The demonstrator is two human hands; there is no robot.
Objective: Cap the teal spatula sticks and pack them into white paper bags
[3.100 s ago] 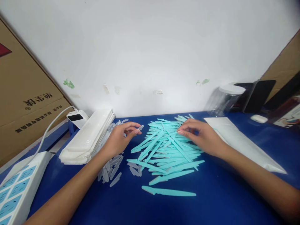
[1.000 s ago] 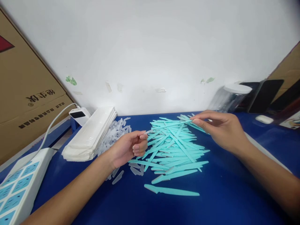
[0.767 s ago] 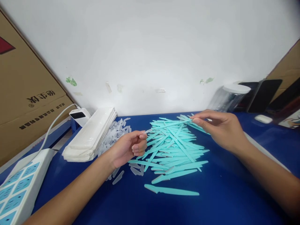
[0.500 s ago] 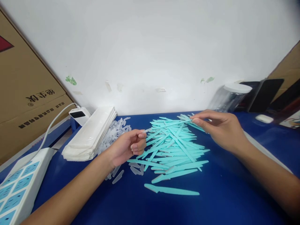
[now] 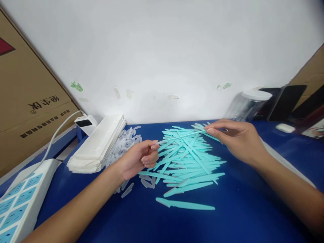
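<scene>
My right hand [image 5: 234,138] pinches the handle end of a teal eyebrow razor [image 5: 183,136], holding it level and edge-on over the pile. At the razor's other end, my left hand [image 5: 141,157] has thumb and forefinger closed on a clear blade cap [image 5: 160,142], its remaining fingers curled. The cap meets the razor's blade end; how far it covers the blade is too small to tell. Beneath both hands lies a heap of teal razors [image 5: 187,158]. One separate razor [image 5: 187,204] rests nearer me. Loose clear caps [image 5: 121,145] are piled behind and beside my left hand.
A stack of white plastic sleeves [image 5: 97,145] lies left of the caps. Farther left are a power strip [image 5: 37,189], a white device with a cable [image 5: 87,124] and a cardboard box [image 5: 32,94]. A lidded clear jar [image 5: 249,104] stands back right, near a dark phone [image 5: 287,101].
Both hands keep their grips and have barely moved. The left fingers have shifted very slightly right along the razor's blade end.
</scene>
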